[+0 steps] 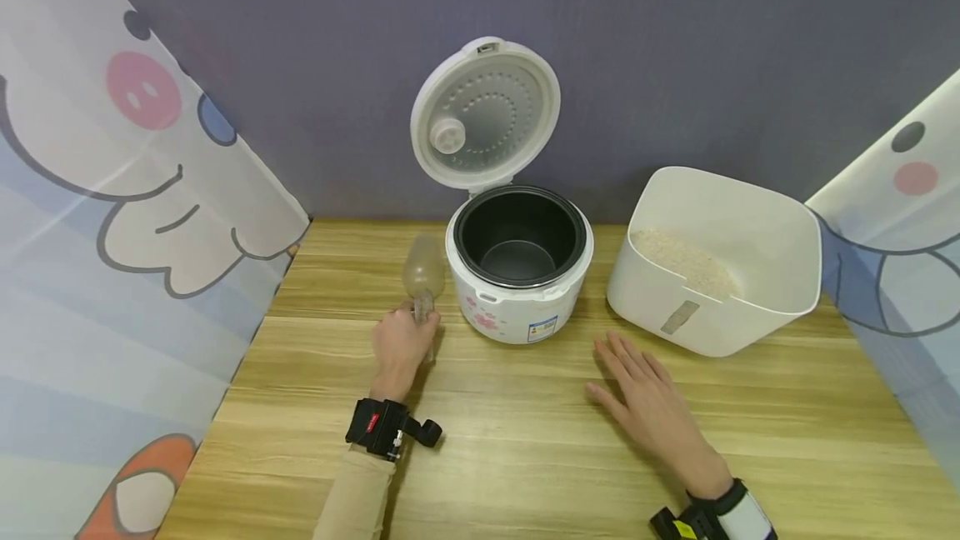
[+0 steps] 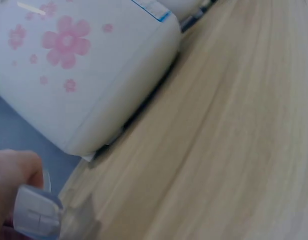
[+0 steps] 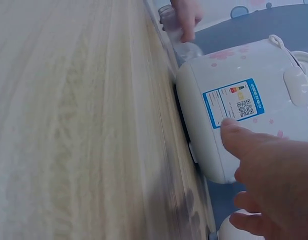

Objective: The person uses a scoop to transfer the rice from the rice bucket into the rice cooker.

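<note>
My left hand [image 1: 403,343] grips the handle of a clear plastic scoop [image 1: 423,269], left of the rice cooker. In the left wrist view the end of the scoop's handle [image 2: 38,212] pokes out past the fingers. The white rice cooker [image 1: 495,315] has pink flowers and its lid [image 1: 498,111] raised, showing a bare black inner pot [image 1: 517,261]. My right hand [image 1: 645,394], fingers straight and spread, is over the table in front of a white bin [image 1: 750,315]. Rice [image 1: 686,261] lies in the left part of that bin.
The wooden table [image 1: 510,448] runs back to a grey wall panel [image 1: 300,90]. Cartoon-printed sheets [image 1: 90,290] border both sides. On the cooker's front is a blue-edged label [image 3: 234,102]. The raised lid stands close to the back panel.
</note>
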